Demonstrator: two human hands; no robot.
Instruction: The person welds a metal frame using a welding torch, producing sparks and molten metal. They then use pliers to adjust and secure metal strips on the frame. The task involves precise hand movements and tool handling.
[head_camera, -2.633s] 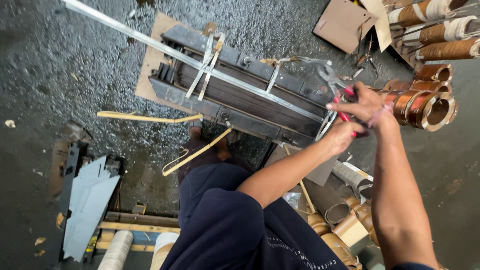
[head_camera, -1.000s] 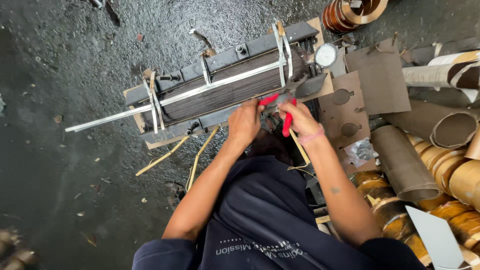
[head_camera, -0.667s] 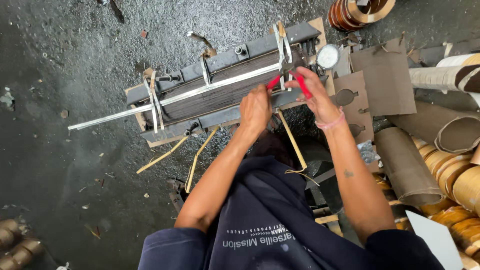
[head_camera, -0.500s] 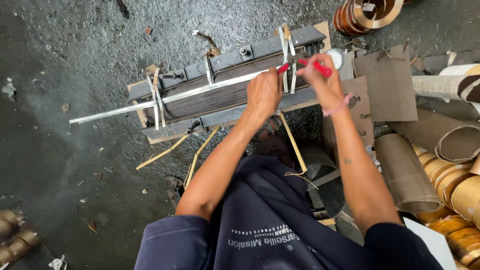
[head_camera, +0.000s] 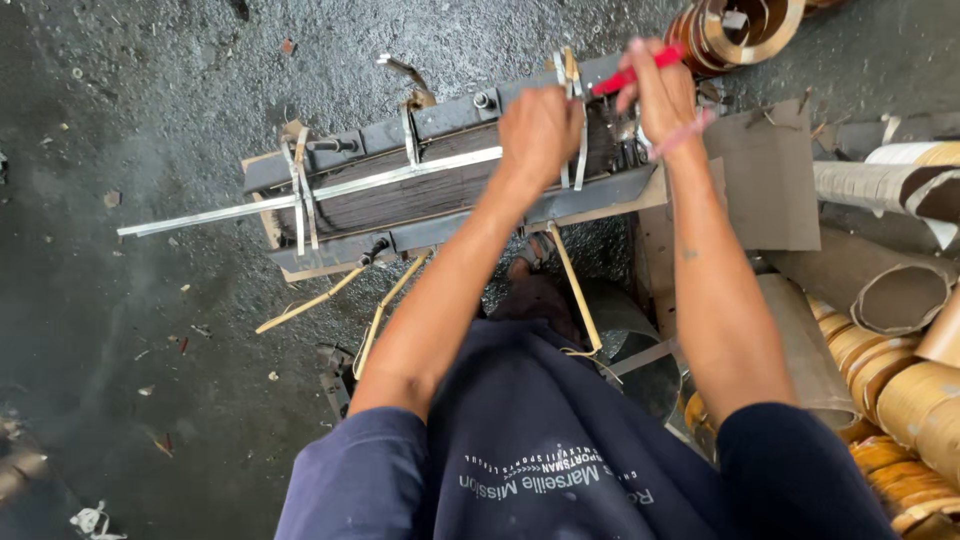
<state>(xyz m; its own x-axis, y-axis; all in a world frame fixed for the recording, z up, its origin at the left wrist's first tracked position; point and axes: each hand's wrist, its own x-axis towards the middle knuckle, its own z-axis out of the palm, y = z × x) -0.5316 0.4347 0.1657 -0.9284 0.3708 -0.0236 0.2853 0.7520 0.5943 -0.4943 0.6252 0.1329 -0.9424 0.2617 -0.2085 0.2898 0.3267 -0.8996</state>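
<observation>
Both hands have moved up to the strap: left hand (head_camera: 538, 128) fisted on thin, springy, sharp-edged metal strap (head_camera: 572, 120), right hand (head_camera: 658, 88) gripping red-handled pliers (head_camera: 628, 75) atop heavy, rigid steel block (head_camera: 450, 180).

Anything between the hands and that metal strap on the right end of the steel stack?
Nothing visible. The left hand is already on the metal strap around the steel stack. The right hand holds a red-handled tool right beside it, above the strap's upper end.
</observation>
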